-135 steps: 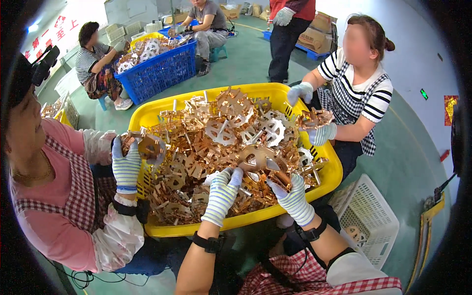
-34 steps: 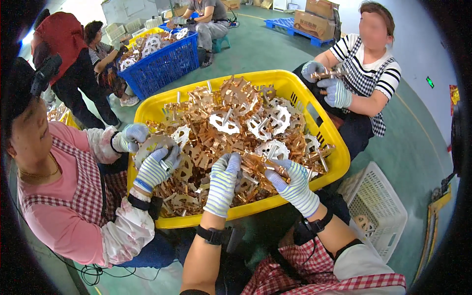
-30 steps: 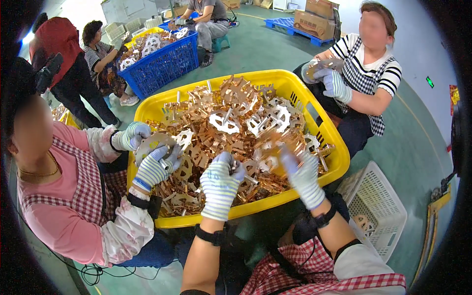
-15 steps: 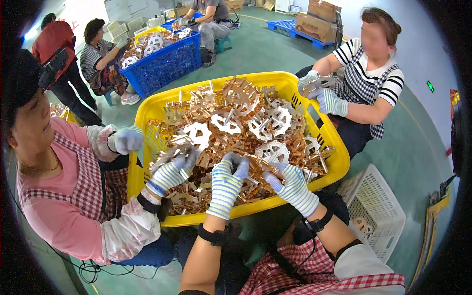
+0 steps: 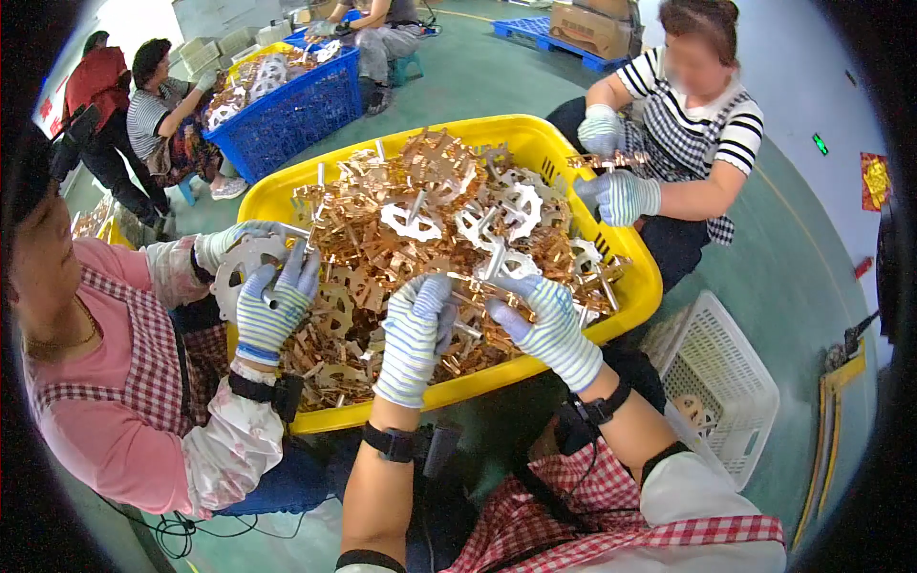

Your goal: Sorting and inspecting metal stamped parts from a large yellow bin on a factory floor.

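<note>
Two striped knit gloves, white with blue bands, cover the person's own hands at the near edge of a big yellow plastic crate [image 5: 638, 286]. The crate is heaped with stamped copper-coloured metal parts [image 5: 382, 239]: flat, toothed, gear-like plates and pronged strips, some shiny silver-white, all tangled together. The left hand [image 5: 413, 334] lies on the pile near the crate's front wall, fingers curled down into the parts; its grip is narrow, and whether it actually pinches a piece cannot be told. The right hand [image 5: 544, 320] sits just beside it, fingers bent around a thin copper strip [image 5: 478, 286] that runs between both hands, so its grip holds that strip. Both wrists wear dark bands.

On the left, a co-worker in a pink checked apron holds a round perforated silver plate [image 5: 244, 272] between two gloved hands [image 5: 277, 306] over the crate's corner. Across the crate, another person in a striped top holds a small copper piece [image 5: 611, 160] in gloved hands [image 5: 621, 196].

A white plastic basket [image 5: 726, 382] with a grid wall stands on the green floor to the right of the yellow crate, with a few parts in it. Farther back, a blue lattice crate [image 5: 296, 110] holds more of the same parts, with seated people around it. Brown cardboard boxes [image 5: 597, 21] rest on a blue pallet at the top. A small red square sign [image 5: 874, 180] with gold marks hangs on the right wall, near a small green light.
</note>
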